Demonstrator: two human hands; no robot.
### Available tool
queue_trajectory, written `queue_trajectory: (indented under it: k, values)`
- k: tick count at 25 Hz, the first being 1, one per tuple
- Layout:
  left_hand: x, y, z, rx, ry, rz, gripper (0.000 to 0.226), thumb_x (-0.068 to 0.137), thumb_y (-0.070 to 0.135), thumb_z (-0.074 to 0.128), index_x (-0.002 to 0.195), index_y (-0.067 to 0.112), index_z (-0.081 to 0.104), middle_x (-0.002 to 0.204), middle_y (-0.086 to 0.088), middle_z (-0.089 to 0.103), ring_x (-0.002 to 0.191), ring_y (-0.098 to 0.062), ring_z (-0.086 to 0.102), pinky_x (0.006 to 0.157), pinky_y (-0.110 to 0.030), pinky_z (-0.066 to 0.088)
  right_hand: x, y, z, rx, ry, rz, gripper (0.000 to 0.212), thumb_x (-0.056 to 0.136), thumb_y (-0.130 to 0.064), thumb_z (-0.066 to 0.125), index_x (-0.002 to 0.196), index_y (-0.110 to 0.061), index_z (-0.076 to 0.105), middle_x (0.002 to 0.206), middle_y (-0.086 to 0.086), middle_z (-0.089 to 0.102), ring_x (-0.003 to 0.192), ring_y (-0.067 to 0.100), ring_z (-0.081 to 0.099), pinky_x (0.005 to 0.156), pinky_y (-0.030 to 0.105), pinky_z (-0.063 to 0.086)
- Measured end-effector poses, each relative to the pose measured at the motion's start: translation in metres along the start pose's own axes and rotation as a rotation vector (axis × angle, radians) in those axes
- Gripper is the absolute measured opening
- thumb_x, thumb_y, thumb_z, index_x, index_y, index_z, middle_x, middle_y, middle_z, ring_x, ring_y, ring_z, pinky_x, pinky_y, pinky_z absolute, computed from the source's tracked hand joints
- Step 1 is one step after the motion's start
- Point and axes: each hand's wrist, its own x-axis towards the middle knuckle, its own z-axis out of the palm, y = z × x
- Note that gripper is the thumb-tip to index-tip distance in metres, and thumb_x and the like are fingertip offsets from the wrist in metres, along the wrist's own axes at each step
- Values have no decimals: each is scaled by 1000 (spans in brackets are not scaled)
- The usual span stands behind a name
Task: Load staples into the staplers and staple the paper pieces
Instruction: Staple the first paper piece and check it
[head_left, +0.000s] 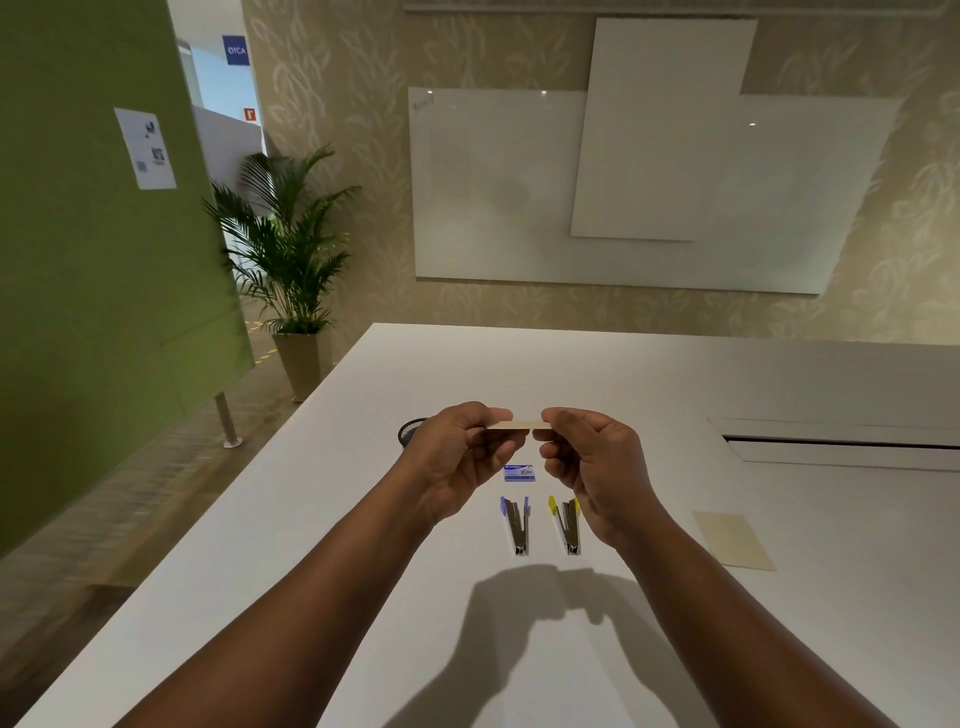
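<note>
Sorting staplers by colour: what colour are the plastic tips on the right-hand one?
Yellow, on the right-hand open metal stapler; head view.

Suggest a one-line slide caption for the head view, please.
Both hands, left and right, pinch a beige paper piece above two open staplers, purple-tipped and yellow-tipped.

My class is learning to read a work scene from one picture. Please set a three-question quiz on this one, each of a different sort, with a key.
1. True or false: both staplers lie open on the table.
2. Which colour trim has the stapler nearer the right hand? A purple, B yellow, C red.
3. What do the left hand and right hand hold between them?

Key: 1 true. 2 B; the yellow stapler lies right of the purple stapler. 3 A thin beige paper piece, pinched at each end.
</note>
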Motion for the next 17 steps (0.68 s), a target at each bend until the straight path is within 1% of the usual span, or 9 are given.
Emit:
queue_trajectory:
  k: [2,6,9,11,14,15,17]
  values:
    - [-1,0,1,33,8,13,25,94,0,55,114,-6,69,99,-25,73,74,-25,75,64,-25,63,0,1,-2,0,-2,-9,14,99,-12,65,101,-3,75,77,12,74,67,19,63,65,30,57]
    - [-2,0,2,46,23,-7,25,93,-1,55,113,-7,69,93,-22,72,68,-23,74,59,-24,62,-1,3,-2,-7,-3,-17,13,99,-10,64,102,-4,75,72,8,71,67,19,63,68,31,56]
    - [0,-1,2,9,51,-29,24,93,0,57,110,-9,69,89,-21,72,66,-23,75,57,-23,62,-2,4,-1,7,-11,-11,14,99,-11,64,101,-2,74,73,8,72,65,17,62,66,31,55]
    - [-1,-1,2,25,53,-22,22,91,1,62,110,-9,69,90,-21,74,68,-24,76,56,-24,61,-2,4,-1,12,-14,-9,14,98,-12,65,101,-2,75,75,10,72,64,17,62,65,30,55]
    - [0,-4,2,98,45,31,23,88,0,70,111,-5,70,97,-21,74,75,-28,76,60,-25,61,-2,5,-2,1,-24,-7,13,98,-12,66,101,-3,76,74,10,71,65,17,62,65,30,56]
    - [1,-5,2,117,43,43,22,88,-1,71,110,-4,71,96,-20,74,76,-29,76,62,-27,62,-2,5,-2,-8,-26,-7,13,98,-12,66,101,-4,76,73,10,70,65,18,62,65,30,56]
    - [3,-7,3,138,39,48,19,87,-3,73,105,-1,73,89,-15,76,77,-28,76,71,-30,64,-2,6,-3,-30,-29,-7,12,98,-11,65,101,-5,75,73,10,69,65,18,62,65,30,56]
